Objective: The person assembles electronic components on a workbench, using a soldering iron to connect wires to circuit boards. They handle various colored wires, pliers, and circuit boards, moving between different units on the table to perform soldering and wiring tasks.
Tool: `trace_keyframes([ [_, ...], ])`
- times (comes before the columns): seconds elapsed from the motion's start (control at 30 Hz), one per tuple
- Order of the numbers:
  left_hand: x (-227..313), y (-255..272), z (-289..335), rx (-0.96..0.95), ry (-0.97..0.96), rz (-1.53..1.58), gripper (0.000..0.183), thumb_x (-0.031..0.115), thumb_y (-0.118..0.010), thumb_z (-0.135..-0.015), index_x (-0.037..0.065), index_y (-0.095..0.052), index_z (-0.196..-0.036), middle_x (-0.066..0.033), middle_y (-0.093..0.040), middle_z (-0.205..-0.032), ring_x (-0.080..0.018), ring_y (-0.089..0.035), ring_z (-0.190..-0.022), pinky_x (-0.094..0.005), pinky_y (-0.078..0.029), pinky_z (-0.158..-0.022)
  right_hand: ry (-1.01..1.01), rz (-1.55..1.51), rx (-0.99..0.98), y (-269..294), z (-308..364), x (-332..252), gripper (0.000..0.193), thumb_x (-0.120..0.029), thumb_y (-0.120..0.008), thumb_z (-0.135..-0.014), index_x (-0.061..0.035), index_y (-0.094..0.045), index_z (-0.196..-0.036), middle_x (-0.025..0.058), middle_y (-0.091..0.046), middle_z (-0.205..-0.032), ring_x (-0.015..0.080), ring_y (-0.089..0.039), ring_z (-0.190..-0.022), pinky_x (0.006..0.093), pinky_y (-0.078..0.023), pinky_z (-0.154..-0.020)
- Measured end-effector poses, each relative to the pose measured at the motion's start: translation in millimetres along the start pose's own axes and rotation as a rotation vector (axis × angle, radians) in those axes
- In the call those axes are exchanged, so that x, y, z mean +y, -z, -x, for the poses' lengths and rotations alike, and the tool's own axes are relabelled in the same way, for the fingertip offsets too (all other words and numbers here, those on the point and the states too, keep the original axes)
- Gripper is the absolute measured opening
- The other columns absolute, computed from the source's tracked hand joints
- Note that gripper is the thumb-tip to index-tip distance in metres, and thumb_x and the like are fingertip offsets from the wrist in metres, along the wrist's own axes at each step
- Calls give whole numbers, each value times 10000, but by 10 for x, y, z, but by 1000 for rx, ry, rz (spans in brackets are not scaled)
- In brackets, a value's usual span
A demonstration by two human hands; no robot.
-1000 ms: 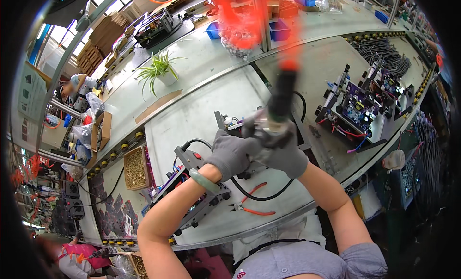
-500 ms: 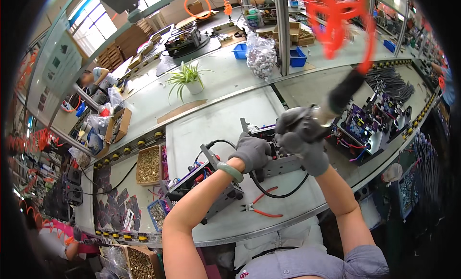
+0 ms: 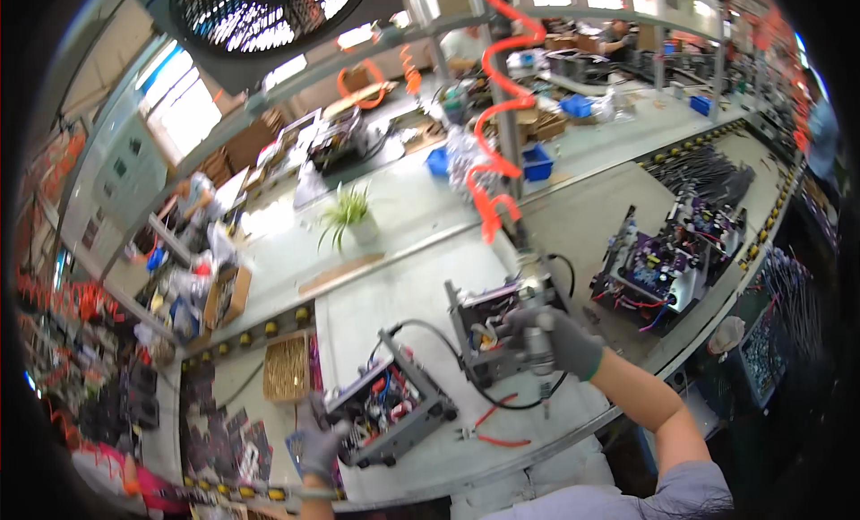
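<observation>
My right hand (image 3: 566,343), in a grey glove, is closed around a silver air screwdriver (image 3: 538,336). The tool stands roughly upright, its bit pointing down, in front of the right-hand open metal chassis (image 3: 484,369). An orange coiled hose (image 3: 498,108) runs up from its top. At the lower left, my gloved left hand (image 3: 321,441) is beside the near left corner of another open chassis (image 3: 428,402) filled with wires and parts. Motion blurs its fingers, and whether they hold anything is unclear. A black cable (image 3: 445,343) loops between the two chassis.
Red-handled cutters (image 3: 502,443) lie on the worktop near its front edge. A box of small brass-coloured parts (image 3: 287,369) stands left. Purple circuit-board assemblies (image 3: 663,260) and dark cables (image 3: 708,175) sit right. Behind are a potted plant (image 3: 363,229) and a blue bin (image 3: 537,163).
My left hand has left the right-hand chassis and moved to the lower left. The screwdriver in my right hand has swung from tilted to nearly upright. The view has shifted.
</observation>
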State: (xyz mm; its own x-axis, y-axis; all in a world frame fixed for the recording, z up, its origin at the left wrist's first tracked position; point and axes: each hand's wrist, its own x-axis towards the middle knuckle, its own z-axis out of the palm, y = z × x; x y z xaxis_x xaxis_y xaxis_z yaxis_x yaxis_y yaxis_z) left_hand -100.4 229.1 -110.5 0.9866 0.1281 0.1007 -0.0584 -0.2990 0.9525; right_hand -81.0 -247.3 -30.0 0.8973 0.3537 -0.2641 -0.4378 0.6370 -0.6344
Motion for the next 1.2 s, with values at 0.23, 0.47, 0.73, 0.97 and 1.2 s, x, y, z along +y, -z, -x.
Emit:
trace_keyframes([
  [0.23, 316, -286, -125, -37, 221, 366, 617, -49, -499, -664, -61, -489, -1281, -129, -648, -1097, -223, -664, -971, -321, -538, -889, -81, -89, -80, -151, -664, 268, 249, -278, -586, -929, -75, -540, -1066, 23, -585, -807, 153, -596, -637, 353, -543, -624],
  [0.47, 200, 178, -1017, -114, 227, 273, 557, -98, -430, -624, -48, -587, -1156, -131, -696, -945, -217, -702, -766, -307, -582, -643, -95, -199, -31, -334, -737, 244, 175, -297, -578, -928, -149, -538, -845, -5, -547, -667, 153, -554, -536, 340, -485, -527],
  [0.73, -410, 372, -936, 496, 106, 513, 607, -131, -425, -659, -48, -509, -1255, -159, -648, -994, -276, -689, -743, -353, -601, -627, 290, -223, 14, -216, -1378, 292, 97, -126, -582, -869, -118, -513, -800, -7, -491, -643, 124, -514, -512, 334, -481, -482],
  [0.97, -289, 15, -458, 893, 234, 406, 717, -112, -534, -696, -32, -390, -1395, -211, -570, -1210, -280, -667, -882, -336, -591, -678, 154, -71, -380, -333, -1422, 785, 162, -65, -607, -875, -88, -534, -1018, -4, -547, -756, 144, -569, -581, 311, -495, -515],
  [1.2, 304, -830, -162, 1141, -89, -1, 493, 40, -507, -925, -51, -373, -1391, -228, -526, -1264, -264, -597, -1070, -360, -527, -878, 277, 166, -167, 843, -782, 699, 205, 1, -645, -809, -66, -636, -1003, 41, -635, -950, 139, -622, -905, 275, -519, -772],
])
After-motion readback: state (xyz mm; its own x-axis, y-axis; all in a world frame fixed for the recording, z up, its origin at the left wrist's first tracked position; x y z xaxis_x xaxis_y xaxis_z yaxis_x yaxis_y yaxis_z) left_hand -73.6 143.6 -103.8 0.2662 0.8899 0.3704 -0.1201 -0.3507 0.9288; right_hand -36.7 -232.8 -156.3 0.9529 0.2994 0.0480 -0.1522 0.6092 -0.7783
